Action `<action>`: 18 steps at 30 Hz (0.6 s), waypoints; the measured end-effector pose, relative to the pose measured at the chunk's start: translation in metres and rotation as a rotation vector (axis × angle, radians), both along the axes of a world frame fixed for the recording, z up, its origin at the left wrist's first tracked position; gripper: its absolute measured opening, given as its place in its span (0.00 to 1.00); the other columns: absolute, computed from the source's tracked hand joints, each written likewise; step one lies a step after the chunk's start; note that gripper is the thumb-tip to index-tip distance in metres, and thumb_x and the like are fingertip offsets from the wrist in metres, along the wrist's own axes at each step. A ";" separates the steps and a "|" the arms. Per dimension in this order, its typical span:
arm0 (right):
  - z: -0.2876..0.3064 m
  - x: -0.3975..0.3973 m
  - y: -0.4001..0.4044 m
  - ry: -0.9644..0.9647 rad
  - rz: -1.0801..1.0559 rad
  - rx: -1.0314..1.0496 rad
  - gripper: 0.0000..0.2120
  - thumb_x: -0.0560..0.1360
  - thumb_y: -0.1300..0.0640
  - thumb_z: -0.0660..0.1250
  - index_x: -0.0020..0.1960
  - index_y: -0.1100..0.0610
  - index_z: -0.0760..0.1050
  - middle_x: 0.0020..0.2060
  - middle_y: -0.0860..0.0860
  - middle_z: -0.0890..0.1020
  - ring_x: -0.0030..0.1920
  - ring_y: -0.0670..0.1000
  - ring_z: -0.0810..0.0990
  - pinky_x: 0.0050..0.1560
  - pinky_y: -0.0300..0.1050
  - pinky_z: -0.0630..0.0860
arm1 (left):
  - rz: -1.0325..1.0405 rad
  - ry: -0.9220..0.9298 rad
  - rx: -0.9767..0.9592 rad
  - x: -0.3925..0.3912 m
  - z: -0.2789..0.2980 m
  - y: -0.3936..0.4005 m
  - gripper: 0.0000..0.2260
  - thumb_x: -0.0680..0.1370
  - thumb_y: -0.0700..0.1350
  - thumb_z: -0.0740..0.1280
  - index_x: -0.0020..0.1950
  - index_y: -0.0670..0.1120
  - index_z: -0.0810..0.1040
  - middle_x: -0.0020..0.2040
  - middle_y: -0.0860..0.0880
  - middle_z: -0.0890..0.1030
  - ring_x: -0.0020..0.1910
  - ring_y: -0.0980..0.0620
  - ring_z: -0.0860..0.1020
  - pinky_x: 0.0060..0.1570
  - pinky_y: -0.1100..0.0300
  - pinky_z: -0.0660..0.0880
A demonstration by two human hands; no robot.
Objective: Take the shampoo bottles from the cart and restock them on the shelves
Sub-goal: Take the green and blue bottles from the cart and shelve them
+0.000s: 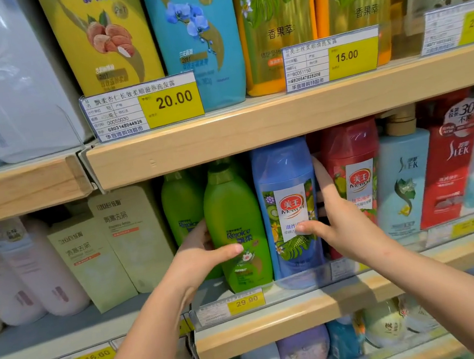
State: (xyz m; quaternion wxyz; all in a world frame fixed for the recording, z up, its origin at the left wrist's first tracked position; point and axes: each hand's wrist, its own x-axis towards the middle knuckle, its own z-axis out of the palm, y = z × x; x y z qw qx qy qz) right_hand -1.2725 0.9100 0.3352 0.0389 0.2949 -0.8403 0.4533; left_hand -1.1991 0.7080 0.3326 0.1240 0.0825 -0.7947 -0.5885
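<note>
On the middle shelf [279, 319], a green Rejoice bottle [238, 228] stands upright at the front edge, with a second green bottle [181, 205] just behind and to its left. The person's left hand [200, 254] wraps this front bottle from its left side: the thumb lies across the label on the front while the fingers [198, 230] curl round behind, so the hand holds the bottle. Touching the green bottle on its right stands a blue Mewon bottle [290, 211], also upright. The right hand [339, 219] is at that blue bottle's right side, its thumb pressed on the front label and its fingers [321, 173] reaching up along the gap between the blue bottle and a red Mewon bottle [353, 169]; the fingers look fairly straight, and how far they close round the back cannot be told. Further right stand a pale blue pump bottle [403, 180] and a red Slek bottle [450, 167]. A yellow price tag reading 29.90 [245, 301] sits on the shelf rail below the green bottle. The shelf above [253, 128] carries a yellow bottle [106, 36] and a blue bottle [197, 35], with a 20.00 tag [171, 103] in front.
</note>
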 end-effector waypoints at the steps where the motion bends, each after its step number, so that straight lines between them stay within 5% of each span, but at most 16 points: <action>1: -0.001 -0.002 0.000 -0.006 -0.003 0.004 0.29 0.72 0.59 0.68 0.66 0.62 0.57 0.59 0.57 0.76 0.59 0.57 0.75 0.57 0.49 0.72 | 0.007 0.014 -0.006 0.000 -0.001 0.001 0.21 0.69 0.32 0.70 0.56 0.49 0.69 0.51 0.50 0.77 0.46 0.57 0.76 0.45 0.68 0.74; 6: -0.008 0.001 -0.002 0.129 -0.090 0.022 0.31 0.72 0.60 0.68 0.69 0.61 0.55 0.57 0.58 0.71 0.58 0.58 0.72 0.57 0.52 0.71 | 0.005 0.091 0.023 -0.001 -0.006 0.010 0.21 0.69 0.30 0.69 0.56 0.47 0.70 0.47 0.52 0.77 0.42 0.63 0.75 0.35 0.77 0.73; 9: -0.016 0.012 -0.003 0.277 -0.089 0.006 0.43 0.71 0.61 0.69 0.72 0.48 0.43 0.62 0.56 0.65 0.60 0.56 0.71 0.53 0.46 0.73 | 0.000 0.117 0.042 -0.004 -0.009 0.013 0.20 0.69 0.30 0.69 0.55 0.47 0.70 0.45 0.54 0.77 0.42 0.64 0.75 0.34 0.77 0.73; 12: -0.024 0.026 -0.010 0.343 -0.111 0.136 0.49 0.70 0.55 0.70 0.65 0.34 0.32 0.71 0.55 0.52 0.71 0.56 0.59 0.50 0.49 0.76 | -0.001 0.130 0.051 -0.003 -0.009 0.013 0.20 0.69 0.31 0.69 0.55 0.48 0.69 0.45 0.57 0.77 0.43 0.64 0.75 0.35 0.78 0.73; 18: -0.041 0.022 -0.033 0.571 -0.245 0.007 0.50 0.62 0.60 0.77 0.69 0.39 0.46 0.70 0.52 0.47 0.64 0.61 0.58 0.45 0.59 0.78 | 0.002 0.153 0.085 -0.003 -0.012 0.011 0.20 0.68 0.31 0.70 0.52 0.51 0.71 0.46 0.56 0.78 0.44 0.63 0.76 0.38 0.75 0.75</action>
